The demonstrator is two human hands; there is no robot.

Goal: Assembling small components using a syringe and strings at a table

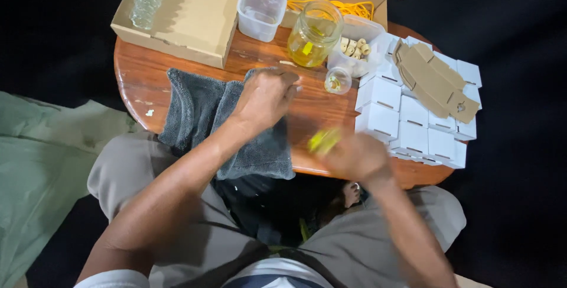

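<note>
My left hand (266, 96) rests with curled fingers on a grey towel (201, 108) spread over the round wooden table (139, 69); whether it grips anything small is hidden. My right hand (354, 157) is blurred near the table's front edge, closed on a small yellow-green object (323, 140). Just beyond my left fingers stands a small clear glass vial (338, 80). A glass jar of yellowish liquid (314, 34) stands behind it.
White small boxes (407, 122) are stacked at the right, with flat brown cardboard cutouts (434, 81) on top. A clear tub of corks (357, 46), an empty plastic tub (260, 10) and two open cardboard boxes (189, 16) sit at the back.
</note>
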